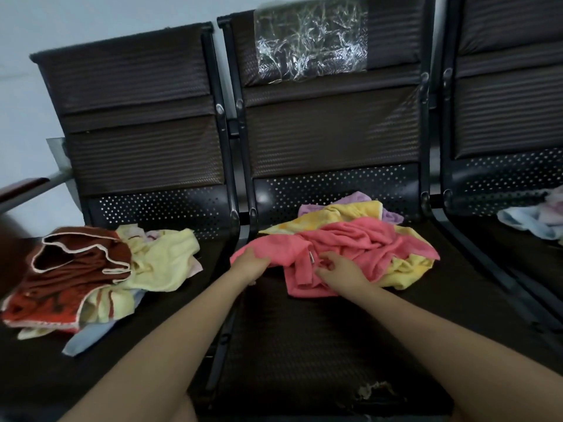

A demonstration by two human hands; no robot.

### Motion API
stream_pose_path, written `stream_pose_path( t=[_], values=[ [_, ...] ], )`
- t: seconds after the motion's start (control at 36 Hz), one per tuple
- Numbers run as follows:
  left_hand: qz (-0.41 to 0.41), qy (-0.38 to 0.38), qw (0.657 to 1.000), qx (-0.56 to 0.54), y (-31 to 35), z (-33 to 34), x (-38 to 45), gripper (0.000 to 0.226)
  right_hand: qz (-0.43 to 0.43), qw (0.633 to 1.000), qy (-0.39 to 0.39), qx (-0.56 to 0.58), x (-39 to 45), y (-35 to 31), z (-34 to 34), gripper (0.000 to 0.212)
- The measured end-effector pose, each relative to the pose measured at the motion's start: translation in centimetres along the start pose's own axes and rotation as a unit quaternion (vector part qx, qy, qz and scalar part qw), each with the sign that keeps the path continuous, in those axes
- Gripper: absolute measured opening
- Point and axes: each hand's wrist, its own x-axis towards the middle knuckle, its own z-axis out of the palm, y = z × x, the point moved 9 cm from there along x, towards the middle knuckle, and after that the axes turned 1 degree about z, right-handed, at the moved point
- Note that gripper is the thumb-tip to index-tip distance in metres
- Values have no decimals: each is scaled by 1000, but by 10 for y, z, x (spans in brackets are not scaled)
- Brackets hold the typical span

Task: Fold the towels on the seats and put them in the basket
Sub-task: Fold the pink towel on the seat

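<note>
A crumpled pink towel (359, 242) lies on the middle seat (304, 336), on top of a yellow towel (405, 269) and a lilac one (356, 199). My left hand (251, 263) grips the pink towel's left corner. My right hand (341, 271) rests on its front edge with fingers curled into the cloth. On the left seat sits a heap with a brown-red towel (67, 275), a pale yellow towel (164, 263) and a light blue one (85, 339). No basket is in view.
Three dark perforated metal seats stand joined in a row against a pale wall. The right seat (518, 269) holds light blue and pale pink cloths (536, 220). A wooden armrest (21, 187) juts out at the far left. The middle seat's front edge is torn (374, 391).
</note>
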Motion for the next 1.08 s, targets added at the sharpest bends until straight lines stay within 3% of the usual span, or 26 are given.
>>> stream_pose_path(
  t=[0.14,0.19,0.25,0.36,0.47,0.53,0.61,0.67,0.75,0.81,0.94,1.08],
  values=[
    [41,73,994,72,-1,7,10,58,-38,998,-39,-25,-1,-11,16,31],
    [52,99,992,50,0,9,12,54,-45,998,-46,-25,-1,-12,16,30],
    [49,117,992,-5,3,10,11,49,-49,998,-45,-18,-1,-11,13,30],
    [-38,148,973,-174,-9,4,10,41,-74,997,-28,11,-4,-16,0,26],
    [-46,75,934,-347,-10,15,26,31,-84,995,-12,46,-5,-21,-14,30],
    [-48,68,942,-326,-9,18,33,33,-94,991,0,99,-5,-25,-26,32],
    [-58,136,970,-191,-10,11,24,34,-99,979,42,173,-5,-29,-51,35],
    [-35,133,969,-205,-5,15,18,30,-78,973,67,205,-4,-25,-65,36],
    [-87,99,927,-351,-6,21,7,5,-35,972,79,216,1,-7,-74,35],
    [-112,84,902,-408,-3,21,-5,13,-11,974,80,209,2,5,-78,36],
    [44,86,949,-300,25,-19,-49,23,18,959,114,259,-4,11,-100,36],
    [172,116,958,-198,48,-58,-104,29,32,899,109,422,-25,1,-114,33]
  ],
)
